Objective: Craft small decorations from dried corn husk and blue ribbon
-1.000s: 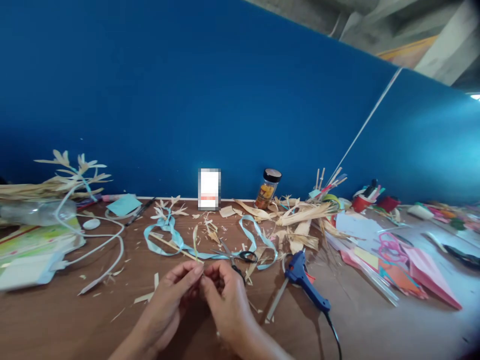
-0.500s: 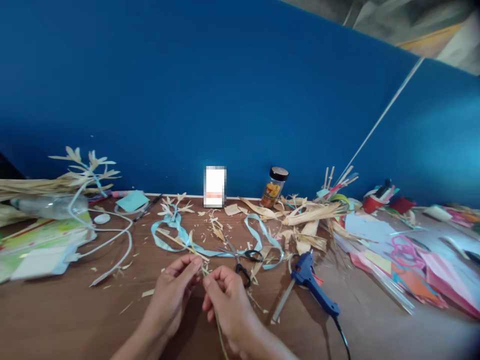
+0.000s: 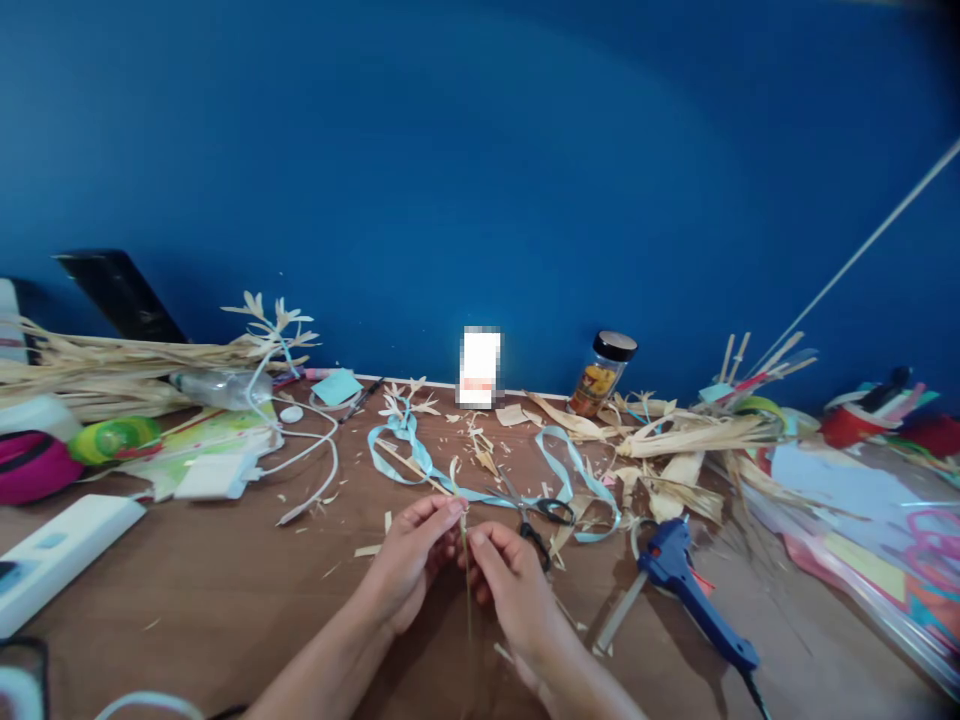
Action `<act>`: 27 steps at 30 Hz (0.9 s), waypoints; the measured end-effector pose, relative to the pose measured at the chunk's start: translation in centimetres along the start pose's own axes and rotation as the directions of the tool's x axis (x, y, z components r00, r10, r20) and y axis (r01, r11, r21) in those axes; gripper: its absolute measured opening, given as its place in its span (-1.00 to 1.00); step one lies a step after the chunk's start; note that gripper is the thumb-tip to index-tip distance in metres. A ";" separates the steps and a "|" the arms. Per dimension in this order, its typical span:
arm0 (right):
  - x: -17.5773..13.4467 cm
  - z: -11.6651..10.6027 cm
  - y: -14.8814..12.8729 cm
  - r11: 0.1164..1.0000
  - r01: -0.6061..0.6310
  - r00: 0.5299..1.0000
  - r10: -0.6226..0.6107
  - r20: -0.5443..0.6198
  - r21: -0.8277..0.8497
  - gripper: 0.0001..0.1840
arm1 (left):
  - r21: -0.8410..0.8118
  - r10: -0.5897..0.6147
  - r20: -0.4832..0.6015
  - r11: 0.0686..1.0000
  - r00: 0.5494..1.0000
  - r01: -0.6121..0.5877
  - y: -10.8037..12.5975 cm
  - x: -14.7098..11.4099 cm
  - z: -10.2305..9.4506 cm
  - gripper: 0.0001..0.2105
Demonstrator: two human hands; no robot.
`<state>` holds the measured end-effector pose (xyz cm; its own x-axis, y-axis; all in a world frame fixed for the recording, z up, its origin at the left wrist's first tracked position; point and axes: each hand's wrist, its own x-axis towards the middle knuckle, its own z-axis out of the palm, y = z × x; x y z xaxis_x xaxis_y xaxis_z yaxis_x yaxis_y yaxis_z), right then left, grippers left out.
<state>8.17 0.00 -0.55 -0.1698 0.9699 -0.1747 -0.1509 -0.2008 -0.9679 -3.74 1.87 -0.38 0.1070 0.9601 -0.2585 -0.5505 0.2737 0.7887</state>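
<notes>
1. the left hand (image 3: 416,550) is closed in a pinch, thumb and fingertips clamped on a thin pale strand (image 3: 469,600).
2. the right hand (image 3: 517,575) sits just beside it, thumb and fingertips drawn together on the same strand, slightly nearer the body.
3. the strand stands between the two hands: a short end rises beyond the left fingertips, and a long, blurred end hangs below them over the brown table (image 3: 225,620).
4. just beyond the right hand lie scissors (image 3: 523,505) with black handles, blades pointing away and to the left.
5. a light blue ribbon (image 3: 405,430) loops across the table beyond both hands, with a pale flower (image 3: 409,398) at its far left end.
6. to the right of the right hand, a blue glue gun (image 3: 675,560) lies with its nozzle pointing away.
7. farther beyond the right hand are a black-lidded jar (image 3: 600,375) and a pile of dried husk strips (image 3: 694,437).
8. well left of the left hand are a white adapter (image 3: 217,475) and a white power strip (image 3: 67,555).
</notes>
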 end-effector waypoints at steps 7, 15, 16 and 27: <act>0.3 -0.3 0.3 0.997 -0.078 0.997 0.078 0.023 0.027 -0.67 | 0.011 -0.010 0.025 1.000 1.000 0.010 -0.1 -0.3 0.1 -0.88; -0.2 0.2 0.2 0.993 -0.115 0.991 0.117 0.061 -0.039 -0.78 | -0.042 0.006 -0.115 0.999 0.993 -0.011 0.4 0.5 -0.7 -0.84; -0.2 0.2 0.1 0.992 -0.117 0.991 0.119 0.057 -0.045 -0.79 | -0.052 0.007 -0.120 0.999 0.993 -0.014 0.5 0.5 -0.7 -0.84; -0.4 0.2 -0.4 0.991 -0.101 0.992 0.107 0.069 -0.088 -0.83 | -0.116 0.040 -0.112 0.992 0.993 -0.053 0.8 0.5 -0.7 -0.85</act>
<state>8.07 -0.38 -0.09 -0.2520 0.9309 -0.2644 -0.0464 -0.2845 -0.9575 -4.68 2.56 -0.23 -0.0089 0.9577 -0.2876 -0.6481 0.2135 0.7310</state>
